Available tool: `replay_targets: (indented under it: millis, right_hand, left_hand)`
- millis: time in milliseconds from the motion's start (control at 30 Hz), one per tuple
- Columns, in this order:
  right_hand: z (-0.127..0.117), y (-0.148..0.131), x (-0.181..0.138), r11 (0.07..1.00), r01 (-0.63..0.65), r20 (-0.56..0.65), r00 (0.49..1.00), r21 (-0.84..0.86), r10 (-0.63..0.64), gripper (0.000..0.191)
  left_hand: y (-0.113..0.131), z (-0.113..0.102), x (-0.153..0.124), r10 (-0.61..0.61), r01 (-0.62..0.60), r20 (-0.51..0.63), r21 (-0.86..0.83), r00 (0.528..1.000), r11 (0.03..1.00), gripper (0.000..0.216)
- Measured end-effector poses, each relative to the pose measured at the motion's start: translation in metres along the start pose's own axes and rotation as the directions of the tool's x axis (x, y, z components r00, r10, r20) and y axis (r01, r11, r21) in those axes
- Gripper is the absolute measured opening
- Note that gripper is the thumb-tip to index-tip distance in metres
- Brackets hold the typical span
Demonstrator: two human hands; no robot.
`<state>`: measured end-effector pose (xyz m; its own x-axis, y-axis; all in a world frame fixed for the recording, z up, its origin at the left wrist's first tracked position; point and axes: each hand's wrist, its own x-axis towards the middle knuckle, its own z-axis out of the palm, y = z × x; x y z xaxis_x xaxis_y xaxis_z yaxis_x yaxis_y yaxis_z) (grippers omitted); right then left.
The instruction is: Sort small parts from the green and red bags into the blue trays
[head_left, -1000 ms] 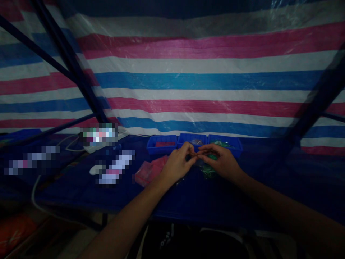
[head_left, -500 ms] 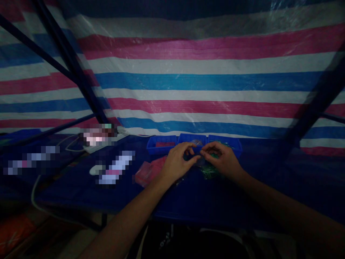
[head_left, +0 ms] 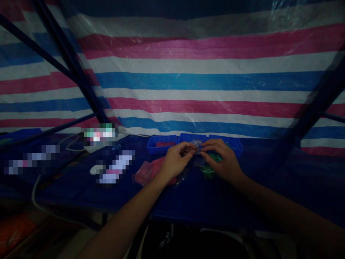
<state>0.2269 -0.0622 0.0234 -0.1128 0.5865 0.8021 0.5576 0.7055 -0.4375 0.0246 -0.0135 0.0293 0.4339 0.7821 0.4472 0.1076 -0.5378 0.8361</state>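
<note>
Over the middle of the table, my left hand (head_left: 176,157) is closed in a pinch at the edge of a small clear plastic bag (head_left: 197,144). Facing it from the other side, my right hand (head_left: 225,158) has thumb and fingers bent around the same bag's right edge. The bag's lower part and any contents are too dim to make out. Pink plastic packets (head_left: 147,173) lie partly under my left wrist. Beneath my right hand is a bunch of thin green pieces (head_left: 208,171), partly covered by the fingers.
Three blue bins stand in a row at the back: a left bin (head_left: 153,149) with pink pieces, a middle bin (head_left: 184,137), and a right bin (head_left: 238,146). A white oval object (head_left: 96,169) and a white power strip (head_left: 91,148) lie left. Striped sheeting (head_left: 205,81) hangs behind.
The fingers of my left hand have drawn closer together. My right hand has shifted slightly, its fingers straighter. More of the clear plastic shows between the hands.
</note>
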Motion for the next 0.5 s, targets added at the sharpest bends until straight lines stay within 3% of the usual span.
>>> replay_targets:
  millis: [100, 333, 500]
  right_hand:
    - [0.000, 0.001, 0.000, 0.997, -0.068, -0.027, 0.997, 0.026, 0.069, 0.015]
    - [0.003, 0.008, -0.001, 0.969, -0.185, 0.093, 0.981, 0.166, 0.171, 0.022]
    - [0.004, 0.021, 0.006, 0.997, -0.065, 0.050, 0.997, -0.039, 0.067, 0.034]
  left_hand:
    - [-0.001, 0.000, -0.001, 0.011, -0.010, -0.018, 0.057, 1.000, 0.998, 0.014]
    - [0.008, -0.004, -0.002, 0.112, -0.109, 0.001, 0.252, 0.994, 0.962, 0.014]
    - [0.016, -0.011, -0.001, 0.291, -0.241, -0.051, 0.436, 0.955, 0.867, 0.021]
